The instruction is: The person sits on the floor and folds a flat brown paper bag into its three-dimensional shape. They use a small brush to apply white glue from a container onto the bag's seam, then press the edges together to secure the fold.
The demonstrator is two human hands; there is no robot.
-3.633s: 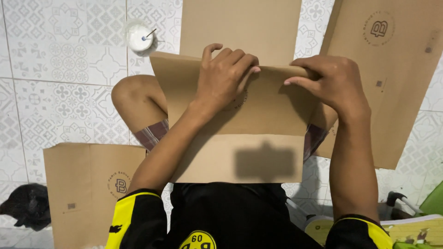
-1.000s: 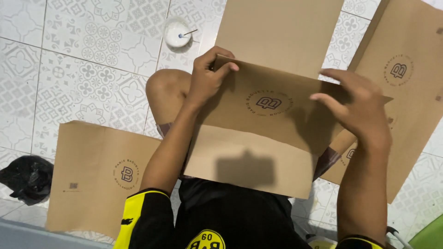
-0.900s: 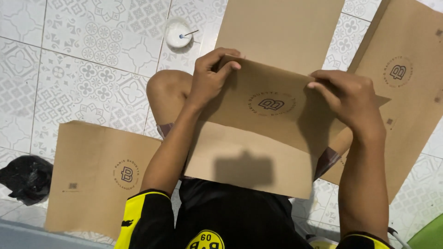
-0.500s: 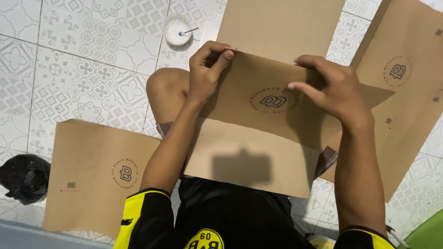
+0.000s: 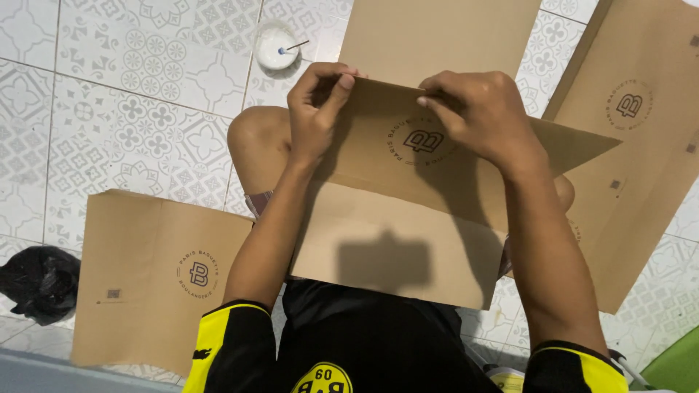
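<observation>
Both hands, the left hand [image 5: 314,116] and right hand [image 5: 477,116], pinch the far top edge of the flat brown paper bag [image 5: 408,218] on the lap, its long axis running left-right between them.

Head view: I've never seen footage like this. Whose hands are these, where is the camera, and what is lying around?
The camera sits on a person's head and looks down at their own two bare hands; no machine is involved. The left hand and right hand both pinch the top edge of a folded brown paper bag held over the lap. More flat bags lie on the tiled floor: one at left, one at right. A small white dish and a black bag lie nearby.
</observation>
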